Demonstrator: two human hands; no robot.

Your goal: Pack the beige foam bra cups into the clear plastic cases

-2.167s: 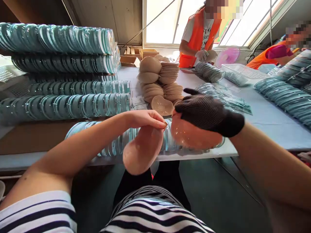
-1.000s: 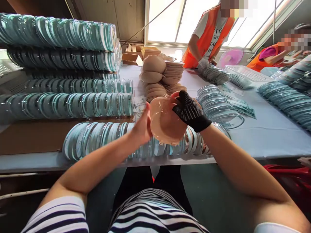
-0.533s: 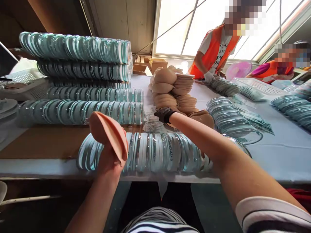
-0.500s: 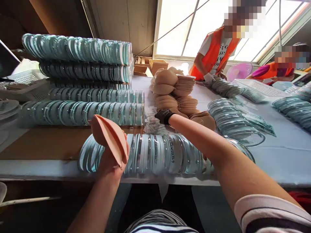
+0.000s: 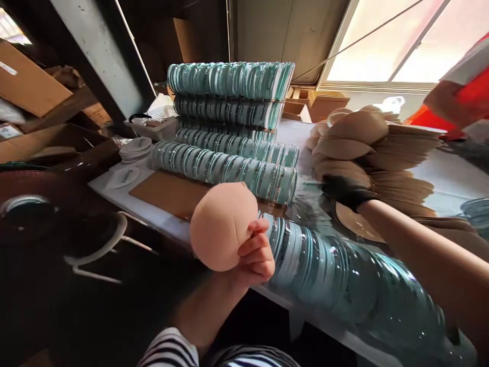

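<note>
While the head camera tilts over a crowded workroom, the left hand [image 5: 254,257] is raised in front of the desk [image 5: 153,214], its fingers [image 5: 255,243] curled and pressed around the edge of a rounded peach pad [image 5: 222,224], which it holds up in the air just above the desk's near edge. Beyond it, the right hand [image 5: 346,191], in a black glove, reaches across to the stack of tan pads [image 5: 367,142]; it rests among them, but whether its fingers are spread or gripping cannot be told, as the view is blurred there. A long row of clear teal-rimmed cases [image 5: 336,275] lies on its side along the near edge, under the right forearm. Further back, more rows of the same cases [image 5: 229,122] are piled in tiers. A brown cardboard sheet [image 5: 168,193] lies flat on the pale desk cover, with small white round lids [image 5: 133,149] stacked near its far left corner. To the left stand dark shelves with cardboard boxes [image 5: 30,86]. A bright window [image 5: 401,46] fills the upper right, and another person's orange sleeve [image 5: 462,97] shows at the right edge
</note>
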